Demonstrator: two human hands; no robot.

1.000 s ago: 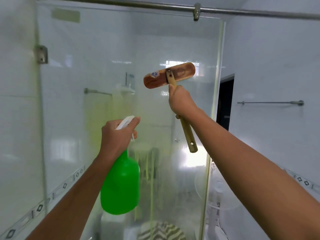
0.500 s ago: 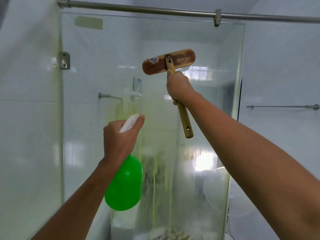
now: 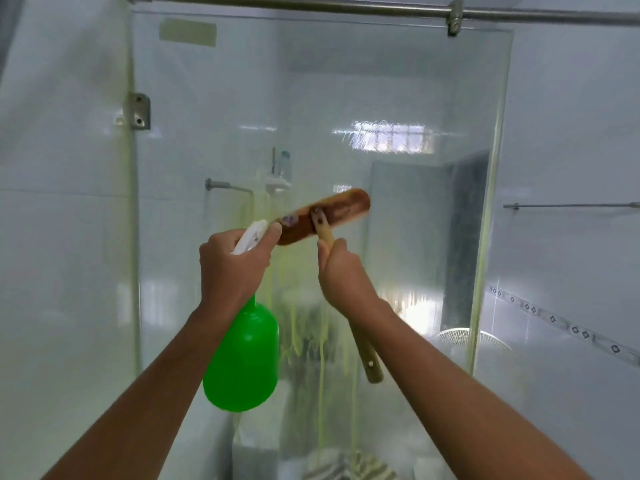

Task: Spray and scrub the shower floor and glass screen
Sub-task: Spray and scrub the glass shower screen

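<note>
The left hand (image 3: 232, 268) gripped the neck of a green spray bottle (image 3: 242, 358), fingers curled round it, with the forefinger laid along the white trigger head (image 3: 251, 235). The bottle hung below the hand, tilted slightly, in front of the lower part of the glass screen (image 3: 398, 98).

The right hand (image 3: 341, 275) held the pale handle of a wooden brush (image 3: 325, 214), fingers wrapped round the shaft just below the head. The free end of the handle projected downward past the wrist and carried a small hole. The brush head lay across the glass at mid height, tilted with its right end higher. Its left end sat just beside the trigger head of the bottle. A small sticker (image 3: 289, 220) was fixed to the back of the brush head; its writing was too blurred to read.

Yellow-green liquid ran down the glass in thin streaks (image 3: 322, 358) below both hands. A pale rectangular label (image 3: 187, 31) was stuck near the top left corner of the screen; no text on it was legible. A metal bracket (image 3: 139, 110) clamped the left edge of the glass to the tiled wall. A steel rail (image 3: 311, 6) ran across the top of the screen.
</note>
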